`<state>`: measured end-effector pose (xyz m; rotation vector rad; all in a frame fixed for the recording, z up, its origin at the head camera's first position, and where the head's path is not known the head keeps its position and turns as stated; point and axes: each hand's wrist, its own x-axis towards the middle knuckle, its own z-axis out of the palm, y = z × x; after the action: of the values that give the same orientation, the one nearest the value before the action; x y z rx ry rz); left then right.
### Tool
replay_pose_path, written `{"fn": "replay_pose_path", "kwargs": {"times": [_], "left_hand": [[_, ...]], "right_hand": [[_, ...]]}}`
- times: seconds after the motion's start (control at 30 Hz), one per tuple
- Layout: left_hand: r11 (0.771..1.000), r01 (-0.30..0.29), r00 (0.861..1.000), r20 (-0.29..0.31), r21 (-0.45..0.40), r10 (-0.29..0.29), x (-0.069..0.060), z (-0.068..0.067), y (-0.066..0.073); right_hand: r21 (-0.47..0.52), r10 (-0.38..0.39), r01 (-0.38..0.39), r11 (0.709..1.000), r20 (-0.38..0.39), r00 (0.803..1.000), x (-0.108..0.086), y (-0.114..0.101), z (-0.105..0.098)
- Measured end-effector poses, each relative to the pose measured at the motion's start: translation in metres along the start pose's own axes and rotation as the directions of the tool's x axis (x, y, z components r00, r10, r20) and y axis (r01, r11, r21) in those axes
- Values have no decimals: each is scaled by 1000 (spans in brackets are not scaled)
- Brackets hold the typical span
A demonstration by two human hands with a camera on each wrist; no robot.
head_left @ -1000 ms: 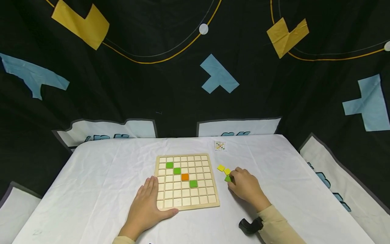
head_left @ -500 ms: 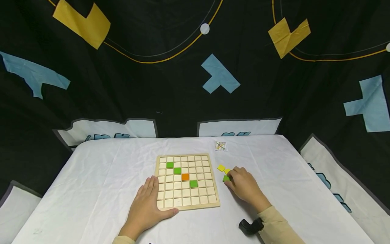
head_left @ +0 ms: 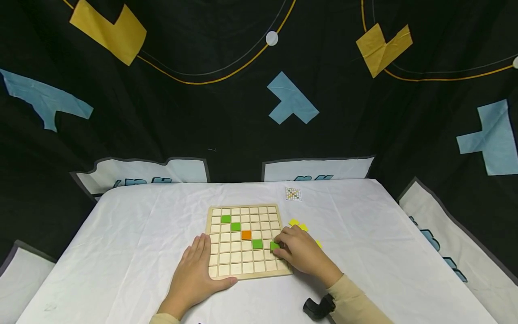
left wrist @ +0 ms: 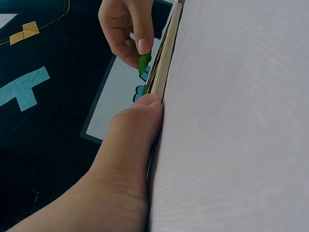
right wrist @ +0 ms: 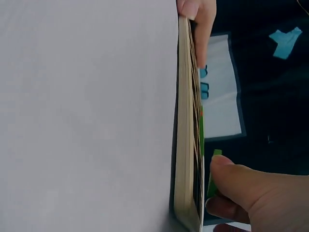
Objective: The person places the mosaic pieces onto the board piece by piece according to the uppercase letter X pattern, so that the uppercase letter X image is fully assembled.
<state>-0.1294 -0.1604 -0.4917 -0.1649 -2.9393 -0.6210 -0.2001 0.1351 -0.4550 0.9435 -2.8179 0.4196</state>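
A wooden grid board (head_left: 231, 268) lies on the table with green tiles (head_left: 235, 227) and one orange tile (head_left: 246, 235) set in a diagonal line of its cells. Along the board's left edge and near corner rests my left hand (head_left: 191, 274), fingers straight, thumb on the front rim. Over the board's right side, my right hand (head_left: 302, 253) pinches another green tile (head_left: 274, 246) between thumb and fingers. In the right wrist view this green tile (right wrist: 213, 186) is tilted on edge just above the board. The right hand partly hides the yellow tiles (head_left: 293, 222) behind it.
A small printed card (head_left: 293, 194) with a coloured grid lies behind the board to the right. The white-covered table (head_left: 121, 252) extends to both sides. A black curtain (head_left: 226, 126) hangs behind. A black device (head_left: 319, 308) sits at my right wrist.
My right hand has picked up the green tile beside the yellow ones and carried it left over the board. Another yellow tile shows behind the hand. My left hand has stayed put.
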Motion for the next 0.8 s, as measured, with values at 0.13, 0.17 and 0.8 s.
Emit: {"fn": "replay_pose_path", "kwargs": {"times": [0.13,0.17,0.8], "left_hand": [[1000,2,1000,0,1,-2,0,0,1],[1000,3,1000,1,0,-3,0,0,1],[1000,10,1000,8,0,-10,0,0,0]], "right_hand": [[30,-41,41,999,6,999,2,-5,2],[38,-45,45,998,10,999,3,-5,3],[88,-89,85,992,44,995,3,-5,4]]}}
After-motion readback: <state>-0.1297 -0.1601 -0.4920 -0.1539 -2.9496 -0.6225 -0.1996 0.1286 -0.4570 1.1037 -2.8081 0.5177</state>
